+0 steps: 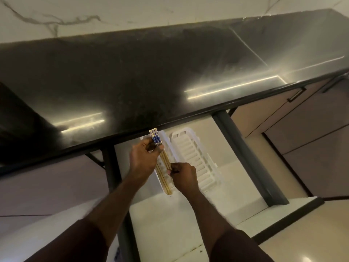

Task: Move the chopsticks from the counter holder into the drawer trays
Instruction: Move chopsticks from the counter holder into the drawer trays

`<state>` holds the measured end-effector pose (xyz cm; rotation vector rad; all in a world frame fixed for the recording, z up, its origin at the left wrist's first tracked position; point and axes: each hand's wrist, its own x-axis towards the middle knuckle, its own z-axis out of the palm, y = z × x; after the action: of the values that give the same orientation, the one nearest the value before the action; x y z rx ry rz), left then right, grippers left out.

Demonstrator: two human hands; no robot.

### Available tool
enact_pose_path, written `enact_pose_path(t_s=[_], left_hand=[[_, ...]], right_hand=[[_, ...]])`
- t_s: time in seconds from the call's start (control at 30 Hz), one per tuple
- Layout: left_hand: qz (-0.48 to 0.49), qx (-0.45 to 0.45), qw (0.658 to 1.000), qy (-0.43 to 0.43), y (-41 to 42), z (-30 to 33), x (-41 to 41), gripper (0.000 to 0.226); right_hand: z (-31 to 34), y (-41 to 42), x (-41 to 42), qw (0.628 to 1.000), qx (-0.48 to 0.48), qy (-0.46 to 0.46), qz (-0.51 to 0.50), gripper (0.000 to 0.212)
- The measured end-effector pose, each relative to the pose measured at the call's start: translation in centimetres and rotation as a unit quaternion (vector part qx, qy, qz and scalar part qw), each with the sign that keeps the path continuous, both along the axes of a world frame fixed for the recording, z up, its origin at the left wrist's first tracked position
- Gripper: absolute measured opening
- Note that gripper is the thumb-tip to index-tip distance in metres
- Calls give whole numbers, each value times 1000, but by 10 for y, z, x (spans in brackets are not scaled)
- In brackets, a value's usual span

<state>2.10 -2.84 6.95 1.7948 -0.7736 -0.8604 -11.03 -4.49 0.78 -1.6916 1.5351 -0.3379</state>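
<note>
Head view: the left hand (144, 159) grips a bundle of chopsticks (160, 157) near their blue-patterned tops, fingers curled round them. The right hand (182, 176) pinches the bundle lower down, at the bare wood. The sticks hang over the left tray (174, 157) in the open drawer (251, 157), below the counter (132, 82) edge; their tips seem to touch the tray, though blur leaves that unsure. A second tray (194, 157) lies just beside. The sticks look light, stiff and smooth, likely to slide or fan apart, so holding at both ends keeps them aligned.
</note>
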Motion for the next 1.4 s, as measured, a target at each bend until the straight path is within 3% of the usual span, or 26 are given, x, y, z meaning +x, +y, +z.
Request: enact_pose_path(t_s=[0.3, 0.53, 0.67, 0.8, 0.97, 1.07, 1.17, 1.3, 1.4], left_hand=[[3, 25, 996, 80, 16, -44, 12, 22], [49, 51, 989, 133, 17, -62, 19, 26], [28, 64, 996, 58, 7, -70, 22, 20], [-25, 91, 991, -93, -8, -75, 19, 29], [-121, 130, 935, -306, -12, -80, 5, 25], [-256, 197, 855, -404, -18, -82, 1, 46], [-337, 267, 798, -422, -27, -82, 5, 48], [-399, 261, 733, -485, -29, -80, 9, 49], [-438, 329, 643, -535, -30, -80, 14, 71]], right_hand=[[-20, -6, 5, 998, 2, 35, 44, 26], [-25, -14, 15, 987, 8, 110, 117, 20], [-25, -22, 24, 985, 32, 124, 112, 21], [-27, -27, 29, 988, 65, 130, 55, 17], [-30, -27, 37, 985, 97, 142, -32, 17], [-33, -24, 42, 979, 116, 156, -69, 21], [-35, -23, 45, 974, 129, 160, -92, 26], [-36, -22, 47, 972, 126, 167, -104, 26], [-39, -20, 49, 975, 107, 181, -72, 27]])
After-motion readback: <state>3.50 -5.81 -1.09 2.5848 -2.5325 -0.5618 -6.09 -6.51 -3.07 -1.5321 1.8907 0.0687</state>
